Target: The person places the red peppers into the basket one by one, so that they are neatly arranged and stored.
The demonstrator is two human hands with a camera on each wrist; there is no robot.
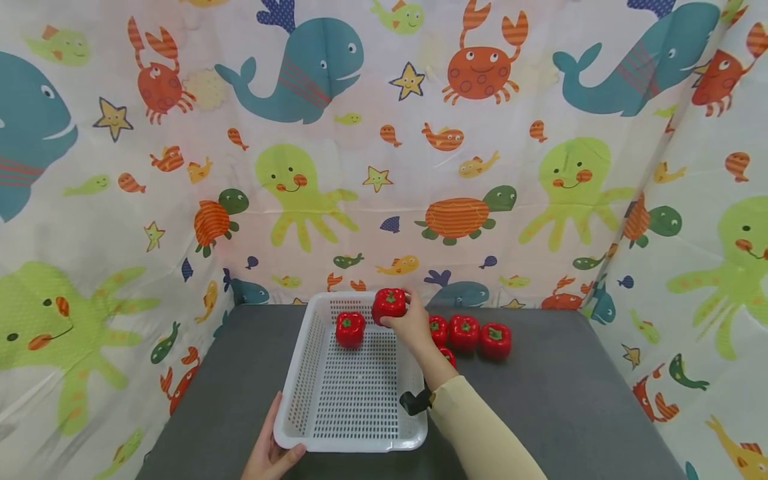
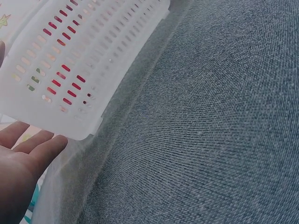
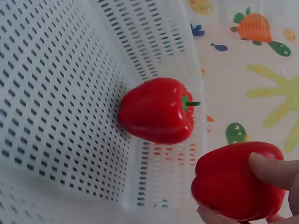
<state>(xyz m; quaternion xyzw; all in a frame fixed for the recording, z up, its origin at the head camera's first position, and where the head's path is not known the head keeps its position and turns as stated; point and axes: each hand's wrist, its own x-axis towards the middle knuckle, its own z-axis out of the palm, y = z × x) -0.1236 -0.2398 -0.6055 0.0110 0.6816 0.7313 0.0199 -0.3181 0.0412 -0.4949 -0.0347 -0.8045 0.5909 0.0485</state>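
Observation:
A white perforated plastic basket [image 1: 360, 400] stands on the dark table, with one red bell pepper [image 1: 350, 330] inside near its back. My right hand [image 1: 414, 325] holds another red bell pepper [image 1: 389, 303] above the basket's back right corner, thumb and fingers on either side of it; the right wrist view shows this held pepper [image 3: 237, 181] apart from the one lying in the basket [image 3: 156, 111]. At the front left corner my left hand [image 1: 270, 443] touches the basket from outside, its fingers extended against the corner in the left wrist view.
Right of the basket, several more red bell peppers [image 1: 465, 334] stand on the grey table [image 1: 558, 400], partly hidden by the right forearm. A sea-animal patterned curtain [image 1: 372, 133] encloses the back and sides. A black strap device [image 1: 415, 402] sits on the right wrist.

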